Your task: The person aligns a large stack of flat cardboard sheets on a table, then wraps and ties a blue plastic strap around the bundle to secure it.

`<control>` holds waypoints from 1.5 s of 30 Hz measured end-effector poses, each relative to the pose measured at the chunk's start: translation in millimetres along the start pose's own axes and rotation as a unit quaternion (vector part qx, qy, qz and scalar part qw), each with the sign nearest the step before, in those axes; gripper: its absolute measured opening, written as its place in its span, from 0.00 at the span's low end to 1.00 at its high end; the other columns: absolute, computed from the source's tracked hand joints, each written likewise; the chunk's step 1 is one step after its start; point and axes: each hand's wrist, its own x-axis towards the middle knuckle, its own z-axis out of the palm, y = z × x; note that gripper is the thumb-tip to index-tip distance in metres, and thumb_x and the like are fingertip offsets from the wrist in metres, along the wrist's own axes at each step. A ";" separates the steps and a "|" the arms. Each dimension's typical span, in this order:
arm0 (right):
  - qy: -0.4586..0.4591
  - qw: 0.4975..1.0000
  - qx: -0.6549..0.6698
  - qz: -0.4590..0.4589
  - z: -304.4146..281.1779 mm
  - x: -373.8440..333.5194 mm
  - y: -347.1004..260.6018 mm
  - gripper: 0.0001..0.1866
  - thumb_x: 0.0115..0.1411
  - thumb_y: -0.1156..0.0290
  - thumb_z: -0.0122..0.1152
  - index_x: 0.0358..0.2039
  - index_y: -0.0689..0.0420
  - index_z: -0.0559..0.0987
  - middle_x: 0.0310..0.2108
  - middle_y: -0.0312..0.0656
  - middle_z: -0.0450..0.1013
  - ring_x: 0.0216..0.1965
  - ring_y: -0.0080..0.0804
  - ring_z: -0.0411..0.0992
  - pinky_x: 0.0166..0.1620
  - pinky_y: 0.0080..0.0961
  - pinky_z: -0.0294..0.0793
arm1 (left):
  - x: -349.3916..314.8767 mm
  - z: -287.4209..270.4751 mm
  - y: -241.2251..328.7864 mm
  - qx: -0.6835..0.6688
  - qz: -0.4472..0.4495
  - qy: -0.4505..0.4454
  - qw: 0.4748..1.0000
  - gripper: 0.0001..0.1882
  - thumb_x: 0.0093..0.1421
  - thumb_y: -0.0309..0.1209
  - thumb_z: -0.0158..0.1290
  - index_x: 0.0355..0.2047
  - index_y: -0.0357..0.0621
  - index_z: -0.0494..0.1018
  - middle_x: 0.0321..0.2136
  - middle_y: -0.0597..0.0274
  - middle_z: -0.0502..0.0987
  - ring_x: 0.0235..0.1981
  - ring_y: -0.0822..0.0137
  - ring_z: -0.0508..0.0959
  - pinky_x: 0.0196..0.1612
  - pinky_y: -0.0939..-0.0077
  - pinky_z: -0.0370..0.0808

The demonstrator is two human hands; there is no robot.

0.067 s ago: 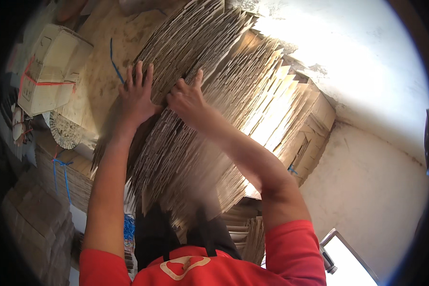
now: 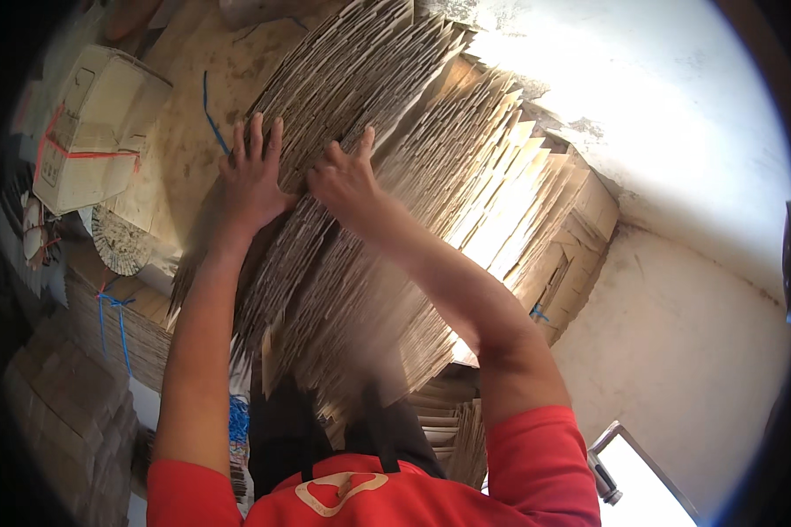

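The big stack of cardboard sheets [image 2: 431,176] lies in front of the person, beneath both hands, and has barely shifted from an instant ago, suggesting steady handling rather than a fresh move. The left hand [image 2: 253,186] rests spread against it; just beside, the right hand [image 2: 344,180] curls, index finger extended, though whether it pinches any sheets I cannot tell.

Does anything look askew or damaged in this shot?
Yes: the cardboard sheets under the left hand and right hand sit unevenly, their edges jagged rather than flush; the white wall beside them has rough, discoloured patches.
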 end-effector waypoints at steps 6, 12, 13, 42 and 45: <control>-0.060 0.998 -0.031 -0.019 -8.1 8.6 0.3 0.16 0.53 0.67 0.63 0.42 0.56 0.83 0.41 0.44 0.76 0.51 0.44 0.67 0.53 0.75 0.65 | -0.3 -1.3 -2.9 0.027 -0.017 -0.011 0.999 0.64 0.37 0.45 0.70 0.70 0.56 0.43 0.70 0.53 0.43 0.70 0.44 0.45 0.57 0.36 0.60; 0.077 0.994 -0.071 -0.018 18.4 -2.3 6.6 0.13 0.52 0.66 0.65 0.38 0.53 0.80 0.39 0.40 0.74 0.50 0.39 0.67 0.50 0.73 0.70 | -0.6 -1.4 -3.7 0.009 0.000 -0.014 1.000 0.65 0.37 0.49 0.70 0.71 0.57 0.42 0.70 0.52 0.43 0.70 0.44 0.44 0.58 0.33 0.58; 0.040 0.996 -0.076 -0.028 21.8 -2.1 8.8 0.13 0.53 0.65 0.65 0.38 0.53 0.79 0.39 0.40 0.74 0.50 0.40 0.68 0.49 0.72 0.72 | -3.1 -0.8 -4.3 0.000 0.003 -0.018 1.000 0.65 0.37 0.50 0.70 0.71 0.57 0.42 0.70 0.52 0.43 0.70 0.44 0.44 0.58 0.33 0.57; 0.054 0.906 0.323 0.267 1.4 -7.4 -31.0 0.44 0.51 0.76 0.65 0.65 0.70 0.53 0.60 0.83 0.48 0.65 0.80 0.44 0.68 0.56 0.44 | -10.7 6.9 4.7 0.063 0.025 -0.016 0.998 0.69 0.37 0.68 0.62 0.71 0.53 0.38 0.71 0.48 0.40 0.71 0.40 0.40 0.60 0.30 0.54; 0.176 0.857 0.367 0.316 7.2 -27.8 -33.7 0.39 0.54 0.80 0.58 0.65 0.66 0.55 0.64 0.70 0.51 0.68 0.66 0.45 0.69 0.50 0.46 | -5.9 5.9 0.8 0.064 0.019 -0.024 0.997 0.70 0.35 0.69 0.62 0.71 0.55 0.37 0.71 0.49 0.39 0.71 0.40 0.40 0.60 0.30 0.53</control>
